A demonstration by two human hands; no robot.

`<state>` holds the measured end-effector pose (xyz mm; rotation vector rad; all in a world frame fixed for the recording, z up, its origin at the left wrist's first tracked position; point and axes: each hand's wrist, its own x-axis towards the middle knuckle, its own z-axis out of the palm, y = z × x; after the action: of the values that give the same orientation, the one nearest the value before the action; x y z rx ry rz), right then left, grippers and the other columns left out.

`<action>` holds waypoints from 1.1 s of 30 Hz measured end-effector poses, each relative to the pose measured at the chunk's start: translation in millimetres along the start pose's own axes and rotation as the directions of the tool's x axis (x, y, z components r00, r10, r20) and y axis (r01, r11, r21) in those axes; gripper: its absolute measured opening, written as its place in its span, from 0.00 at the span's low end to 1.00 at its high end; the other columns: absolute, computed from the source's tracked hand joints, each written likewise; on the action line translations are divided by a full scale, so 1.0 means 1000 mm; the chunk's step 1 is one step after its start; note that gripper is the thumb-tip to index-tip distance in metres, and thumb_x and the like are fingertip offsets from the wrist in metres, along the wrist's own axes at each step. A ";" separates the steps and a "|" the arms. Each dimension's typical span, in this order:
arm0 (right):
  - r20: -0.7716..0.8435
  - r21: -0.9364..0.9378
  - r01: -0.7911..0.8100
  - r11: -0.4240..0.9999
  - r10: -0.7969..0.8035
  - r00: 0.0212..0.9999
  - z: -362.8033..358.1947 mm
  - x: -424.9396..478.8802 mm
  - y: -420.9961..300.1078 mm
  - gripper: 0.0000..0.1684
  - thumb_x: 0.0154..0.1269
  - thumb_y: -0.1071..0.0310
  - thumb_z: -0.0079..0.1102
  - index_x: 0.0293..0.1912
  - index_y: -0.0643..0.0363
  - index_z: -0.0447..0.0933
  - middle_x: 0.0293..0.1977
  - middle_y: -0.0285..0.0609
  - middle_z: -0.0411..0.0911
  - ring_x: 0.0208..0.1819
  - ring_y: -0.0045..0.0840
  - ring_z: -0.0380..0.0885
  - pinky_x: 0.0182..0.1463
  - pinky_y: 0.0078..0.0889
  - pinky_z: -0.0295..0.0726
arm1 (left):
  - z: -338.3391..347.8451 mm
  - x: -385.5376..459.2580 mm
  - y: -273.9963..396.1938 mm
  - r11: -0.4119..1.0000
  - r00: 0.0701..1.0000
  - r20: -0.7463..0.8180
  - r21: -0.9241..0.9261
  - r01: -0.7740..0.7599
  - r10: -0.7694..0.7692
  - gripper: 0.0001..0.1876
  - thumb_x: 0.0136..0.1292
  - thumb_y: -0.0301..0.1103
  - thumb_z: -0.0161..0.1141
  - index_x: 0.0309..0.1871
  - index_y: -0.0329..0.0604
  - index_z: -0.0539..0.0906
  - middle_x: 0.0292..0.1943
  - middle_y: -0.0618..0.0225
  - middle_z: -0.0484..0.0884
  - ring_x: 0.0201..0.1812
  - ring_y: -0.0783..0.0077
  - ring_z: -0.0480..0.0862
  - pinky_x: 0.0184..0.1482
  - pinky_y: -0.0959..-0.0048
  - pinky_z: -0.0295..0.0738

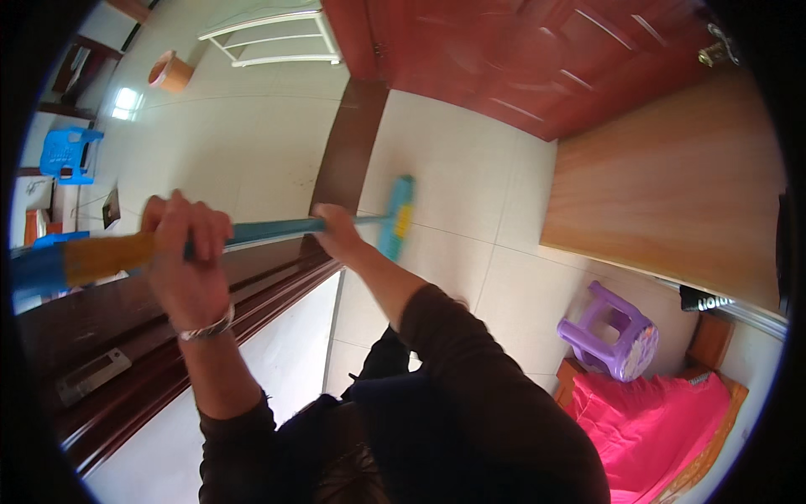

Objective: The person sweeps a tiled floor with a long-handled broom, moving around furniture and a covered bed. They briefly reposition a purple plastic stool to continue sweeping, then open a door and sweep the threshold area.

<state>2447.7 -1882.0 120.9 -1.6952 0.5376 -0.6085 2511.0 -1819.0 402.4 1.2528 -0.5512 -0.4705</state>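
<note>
A long-handled floor mop or broom slants across the doorway, its teal pole (pixel 271 232) held in both hands. My left hand (pixel 192 252), with a bracelet at the wrist, wraps the upper pole beside an orange and blue grip section (pixel 107 259). Lower down, my right hand (pixel 340 233) closes around the pole. The teal and yellow head (pixel 398 217) rests on or just over the pale floor tiles, past the brown threshold strip (pixel 349 142). Blur hides whether the head carries bristles or a sponge.
A red panelled door (pixel 504 57) stands at the top, beside a wooden panel (pixel 661 195). To the right are a purple plastic stool (pixel 607 331) and pink cloth (pixel 648 422). A dark door frame (pixel 271 277) runs close on the left. Beyond sit a white rack (pixel 277 41), orange bin (pixel 171 72) and blue stool (pixel 66 154).
</note>
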 end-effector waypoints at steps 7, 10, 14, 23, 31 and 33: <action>-0.027 -0.042 0.159 0.986 -0.160 0.987 -0.018 0.041 -0.086 0.11 0.52 0.67 0.58 0.24 0.62 0.67 0.23 0.53 0.69 0.30 0.46 0.70 0.32 0.42 0.67 | 0.022 0.003 0.059 0.953 0.912 0.303 0.037 -0.301 0.276 0.14 0.65 0.30 0.43 0.21 0.47 0.59 0.11 0.75 0.56 0.14 0.81 0.54 0.21 0.79 0.53; -0.053 -0.216 0.092 0.972 -0.106 0.993 -0.065 0.010 -0.085 0.10 0.51 0.69 0.58 0.23 0.61 0.67 0.22 0.52 0.69 0.29 0.47 0.69 0.32 0.43 0.66 | 0.029 0.005 0.063 0.978 0.949 0.241 -0.089 -0.186 0.203 0.16 0.67 0.33 0.39 0.20 0.48 0.56 0.12 0.75 0.54 0.14 0.81 0.53 0.21 0.79 0.51; -0.183 -0.477 -0.119 0.870 0.035 0.983 -0.167 -0.071 0.015 0.08 0.44 0.73 0.57 0.21 0.60 0.65 0.22 0.51 0.68 0.31 0.47 0.68 0.33 0.47 0.64 | 0.070 -0.011 -0.030 0.972 0.944 0.260 -0.062 0.225 -0.202 0.14 0.68 0.35 0.41 0.23 0.46 0.63 0.17 0.72 0.66 0.21 0.80 0.65 0.30 0.77 0.64; -0.181 -0.534 -0.272 0.800 0.207 0.962 -0.208 -0.072 0.114 0.12 0.52 0.62 0.54 0.22 0.59 0.68 0.23 0.51 0.70 0.31 0.47 0.70 0.34 0.49 0.65 | 0.092 -0.014 -0.112 0.953 0.888 0.350 0.154 0.261 -0.300 0.08 0.64 0.29 0.47 0.28 0.42 0.72 0.23 0.64 0.77 0.33 0.68 0.79 0.48 0.61 0.72; -0.017 -0.140 0.088 0.986 -0.091 0.996 -0.202 0.077 -0.021 0.14 0.54 0.65 0.56 0.20 0.60 0.65 0.21 0.50 0.68 0.29 0.46 0.69 0.32 0.42 0.68 | 0.165 0.055 -0.005 0.963 0.779 0.573 -0.072 -0.261 0.254 0.14 0.67 0.36 0.45 0.23 0.47 0.64 0.14 0.70 0.66 0.16 0.75 0.65 0.24 0.73 0.67; 0.011 -0.152 0.063 0.986 -0.062 0.998 -0.231 0.078 -0.030 0.13 0.53 0.66 0.56 0.20 0.60 0.65 0.21 0.50 0.69 0.30 0.46 0.68 0.33 0.43 0.66 | 0.182 0.059 -0.002 0.957 0.773 0.568 -0.106 -0.272 0.283 0.14 0.67 0.37 0.44 0.24 0.47 0.64 0.14 0.71 0.66 0.16 0.75 0.65 0.23 0.74 0.66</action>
<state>2357.2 -2096.9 197.0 -1.8633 0.5389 -0.6201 2443.2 -1991.7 447.0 0.9721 -1.2347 -0.6056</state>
